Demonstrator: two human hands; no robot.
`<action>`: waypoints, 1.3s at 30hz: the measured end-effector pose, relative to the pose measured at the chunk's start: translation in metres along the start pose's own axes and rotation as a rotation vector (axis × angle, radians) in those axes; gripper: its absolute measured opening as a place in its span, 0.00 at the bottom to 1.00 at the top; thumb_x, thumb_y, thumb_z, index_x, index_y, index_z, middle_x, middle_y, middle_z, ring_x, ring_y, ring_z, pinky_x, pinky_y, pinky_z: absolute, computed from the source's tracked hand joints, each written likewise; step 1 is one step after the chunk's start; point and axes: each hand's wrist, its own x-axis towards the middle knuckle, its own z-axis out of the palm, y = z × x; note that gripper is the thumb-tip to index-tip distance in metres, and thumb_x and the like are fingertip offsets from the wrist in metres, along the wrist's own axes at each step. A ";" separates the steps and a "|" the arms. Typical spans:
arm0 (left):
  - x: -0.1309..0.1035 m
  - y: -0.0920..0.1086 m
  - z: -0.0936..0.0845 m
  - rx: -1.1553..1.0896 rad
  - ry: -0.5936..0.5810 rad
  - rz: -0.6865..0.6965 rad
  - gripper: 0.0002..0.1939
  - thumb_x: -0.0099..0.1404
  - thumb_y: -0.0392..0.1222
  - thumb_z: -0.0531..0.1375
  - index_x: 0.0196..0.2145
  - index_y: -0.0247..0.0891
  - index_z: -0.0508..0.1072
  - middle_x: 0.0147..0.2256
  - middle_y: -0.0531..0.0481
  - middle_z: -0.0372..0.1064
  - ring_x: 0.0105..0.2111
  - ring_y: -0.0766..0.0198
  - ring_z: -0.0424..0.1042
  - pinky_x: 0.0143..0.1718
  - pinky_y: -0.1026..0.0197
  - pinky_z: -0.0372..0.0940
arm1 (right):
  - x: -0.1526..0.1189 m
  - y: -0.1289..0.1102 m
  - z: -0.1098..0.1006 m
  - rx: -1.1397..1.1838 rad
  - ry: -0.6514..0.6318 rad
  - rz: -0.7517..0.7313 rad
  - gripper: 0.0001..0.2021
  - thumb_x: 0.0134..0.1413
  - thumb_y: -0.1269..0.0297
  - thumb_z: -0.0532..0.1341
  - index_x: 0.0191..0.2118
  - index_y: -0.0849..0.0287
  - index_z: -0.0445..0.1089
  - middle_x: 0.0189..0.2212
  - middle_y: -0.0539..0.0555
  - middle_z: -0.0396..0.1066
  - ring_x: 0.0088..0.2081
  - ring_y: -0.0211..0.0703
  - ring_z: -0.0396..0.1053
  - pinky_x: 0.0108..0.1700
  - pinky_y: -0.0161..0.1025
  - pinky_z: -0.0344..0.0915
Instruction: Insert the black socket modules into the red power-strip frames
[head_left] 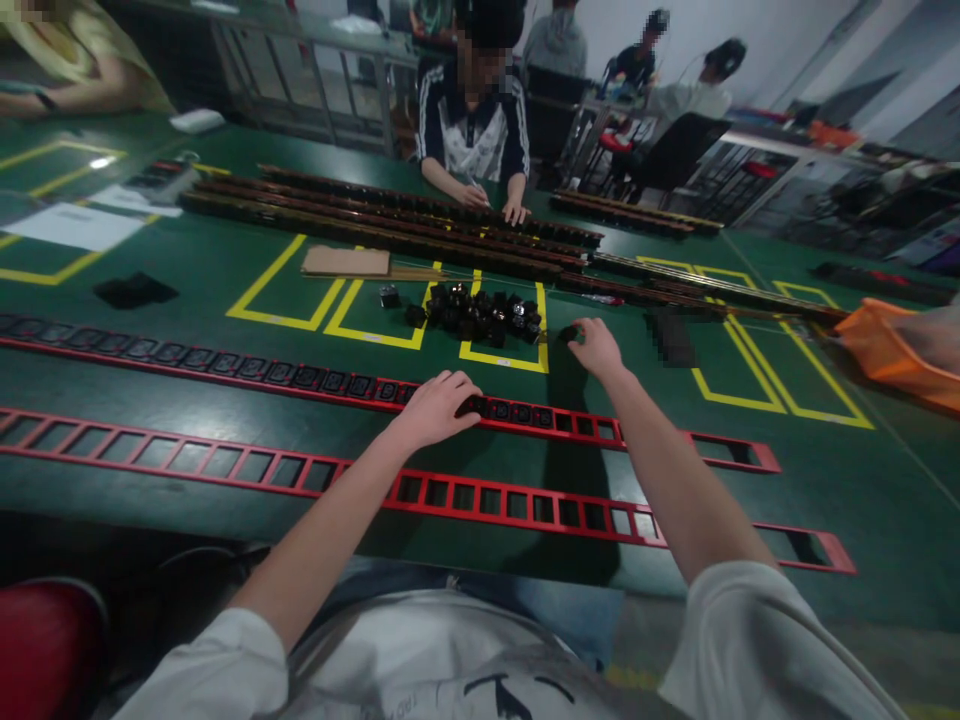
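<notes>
Bench layout: we are working over two red strips, one farther out point(739, 452) and one nearer to us point(804, 545), both lying flat on the green bench point(480, 555). Their long axes are running almost side by side, from the left edge of the view down towards the lower right, each with a wide opening near its right end.

Hands: our left hand point(435, 408) is resting on the farther strip, its fingers curling about a dark block point(471, 405); whether they are gripping it, we cannot tell. Our right hand point(598, 348) is hovering beyond that strip, thumb and fingertips closing on a small black piece point(571, 333).

Counts: three black blocks are showing in the farther strip just right of the left hand, with a long row filling it leftward. The nearer strip is showing open slots. One pile of black parts point(480, 315) is lying beyond the strips, too overlapped for us to count; one single part point(388, 295) is sitting apart at its left.

Surroundings: one piece of cardboard point(346, 262) is lying behind that part. Long dark bars point(375, 225) are stretching between the pile and a co-worker point(472, 120), who is holding a pen. An orange bin point(892, 345) is standing at far right.

Obstructions: our right forearm is crossing above both strips, our left above the nearer one, hiding some slots.
</notes>
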 end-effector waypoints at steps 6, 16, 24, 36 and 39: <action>0.000 -0.001 0.000 -0.004 -0.008 0.012 0.17 0.70 0.50 0.59 0.53 0.42 0.71 0.51 0.47 0.69 0.50 0.54 0.67 0.48 0.52 0.66 | -0.048 0.007 -0.010 -0.015 0.020 0.024 0.15 0.50 0.63 0.63 0.45 0.58 0.70 0.44 0.60 0.71 0.38 0.51 0.71 0.44 0.51 0.71; 0.001 -0.002 0.002 0.019 -0.003 0.022 0.16 0.69 0.49 0.60 0.52 0.41 0.72 0.50 0.47 0.69 0.50 0.53 0.67 0.48 0.52 0.66 | -0.056 -0.020 -0.015 0.030 -0.038 -0.195 0.33 0.56 0.65 0.58 0.68 0.60 0.58 0.66 0.64 0.60 0.60 0.59 0.65 0.61 0.58 0.64; 0.000 -0.001 0.000 -0.004 -0.009 0.013 0.17 0.70 0.49 0.60 0.53 0.41 0.71 0.50 0.47 0.69 0.50 0.54 0.67 0.50 0.52 0.66 | -0.059 -0.031 -0.019 -0.131 -0.123 -0.125 0.09 0.52 0.65 0.65 0.40 0.56 0.68 0.40 0.57 0.71 0.40 0.52 0.69 0.40 0.46 0.67; 0.000 0.000 -0.002 -0.002 -0.030 0.010 0.17 0.70 0.49 0.59 0.53 0.42 0.71 0.51 0.46 0.68 0.50 0.52 0.66 0.49 0.51 0.66 | -0.137 0.011 -0.031 0.571 0.108 0.145 0.19 0.51 0.51 0.66 0.46 0.54 0.74 0.39 0.55 0.77 0.39 0.50 0.75 0.40 0.48 0.73; 0.000 0.000 -0.001 -0.001 -0.029 0.009 0.17 0.70 0.49 0.59 0.53 0.42 0.71 0.51 0.45 0.68 0.50 0.52 0.66 0.50 0.51 0.66 | -0.143 0.015 -0.034 0.694 0.216 0.255 0.21 0.54 0.46 0.63 0.46 0.54 0.76 0.38 0.56 0.77 0.34 0.48 0.75 0.31 0.44 0.72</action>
